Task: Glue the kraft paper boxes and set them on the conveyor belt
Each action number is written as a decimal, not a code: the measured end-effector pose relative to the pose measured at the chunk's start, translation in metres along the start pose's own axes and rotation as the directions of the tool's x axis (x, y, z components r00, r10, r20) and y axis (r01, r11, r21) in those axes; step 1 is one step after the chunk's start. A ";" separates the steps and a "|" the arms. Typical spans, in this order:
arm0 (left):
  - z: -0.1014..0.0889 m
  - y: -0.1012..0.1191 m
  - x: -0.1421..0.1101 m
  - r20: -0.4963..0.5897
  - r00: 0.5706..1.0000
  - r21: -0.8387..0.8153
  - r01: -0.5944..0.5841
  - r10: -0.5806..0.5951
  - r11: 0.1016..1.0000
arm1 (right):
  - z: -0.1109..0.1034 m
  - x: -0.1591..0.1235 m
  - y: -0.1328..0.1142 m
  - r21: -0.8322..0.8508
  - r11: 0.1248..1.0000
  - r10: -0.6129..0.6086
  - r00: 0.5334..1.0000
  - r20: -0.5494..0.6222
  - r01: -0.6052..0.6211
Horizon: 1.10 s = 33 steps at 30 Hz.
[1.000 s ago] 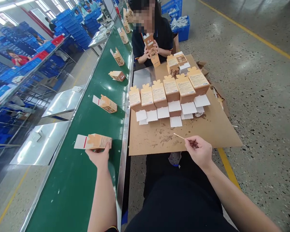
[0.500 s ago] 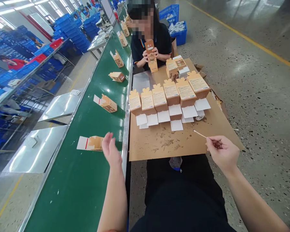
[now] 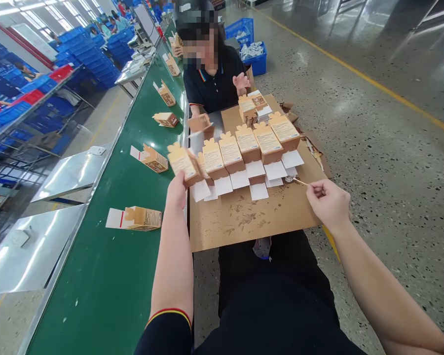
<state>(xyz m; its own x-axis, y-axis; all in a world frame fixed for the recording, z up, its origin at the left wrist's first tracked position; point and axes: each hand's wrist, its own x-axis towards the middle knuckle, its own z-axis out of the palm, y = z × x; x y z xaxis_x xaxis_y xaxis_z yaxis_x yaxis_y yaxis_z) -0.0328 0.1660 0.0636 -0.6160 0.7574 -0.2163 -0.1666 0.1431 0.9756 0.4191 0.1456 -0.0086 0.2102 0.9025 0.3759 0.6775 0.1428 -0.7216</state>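
My left hand [image 3: 176, 190] is closed on the near end of a brown and cream carton [image 3: 181, 161], lifted at the left end of a row of similar cartons [image 3: 231, 150]. White flaps [image 3: 240, 180] stick out from the row towards me. A cotton swab [image 3: 300, 182] is pinched between the fingertips of my right hand [image 3: 330, 202]. Its tip reaches a small round clear dish [image 3: 289, 178] at the row's right end; whether it touches liquid inside I cannot tell. Another carton [image 3: 143, 218] lies on the green belt, left of my left forearm.
A co-worker [image 3: 216, 74] sits across the cardboard-covered table [image 3: 222, 227], with one hand raised and a blurred carton [image 3: 201, 125] near the belt's edge. More cartons [image 3: 166, 119] lie along the green conveyor belt [image 3: 107, 276]. Blue crates [image 3: 253, 59] stand on the floor behind.
My left hand has left the carton on the belt and moved to the table, taking hold of another carton. My right hand has brought the swab to the dish. The co-worker has lowered a carton.
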 end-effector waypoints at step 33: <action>-0.025 -0.114 -0.136 0.115 0.991 -0.044 0.070 -0.065 0.997 | 0.059 -0.110 -0.073 0.419 0.907 -0.246 0.847 0.472 0.031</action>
<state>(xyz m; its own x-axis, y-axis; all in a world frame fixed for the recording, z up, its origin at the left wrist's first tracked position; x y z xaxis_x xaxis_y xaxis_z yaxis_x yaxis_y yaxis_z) 0.0504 0.0310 -0.0193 -0.5115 0.8147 -0.2731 -0.2429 0.1677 0.9554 0.3052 0.0601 -0.0319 -0.3216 0.9205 0.2218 0.3257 0.3275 -0.8869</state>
